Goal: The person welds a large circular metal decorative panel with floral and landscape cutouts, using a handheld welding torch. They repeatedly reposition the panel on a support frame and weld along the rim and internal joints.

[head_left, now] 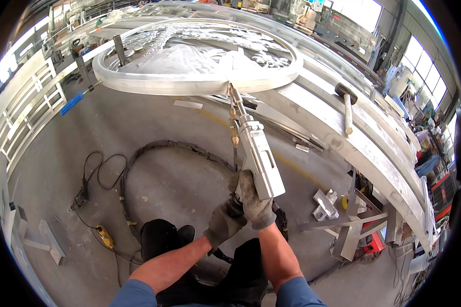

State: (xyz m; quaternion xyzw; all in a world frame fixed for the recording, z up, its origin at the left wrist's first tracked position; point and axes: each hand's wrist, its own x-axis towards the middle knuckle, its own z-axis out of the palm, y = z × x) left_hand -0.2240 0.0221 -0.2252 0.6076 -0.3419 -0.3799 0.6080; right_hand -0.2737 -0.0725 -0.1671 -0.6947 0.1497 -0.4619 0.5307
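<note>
In the head view, one round metal frame [174,86] lay ahead of the person, with its decorative metal pieces already set inside. One handheld silver tool [264,166] was on the near side of this frame, its tip at the outer rim; I could not tell if it touched. The work seemed to be at a rim joint, but which joints were finished and which were left did not show. Two gloved hands held the tool: the right hand [256,202] had its fingers closed around the grip, and the left hand [225,222] had them curled around the dark lower part. One mallet [348,113] lay right of the frame, and one blue handle [71,104] was at its left.
</note>
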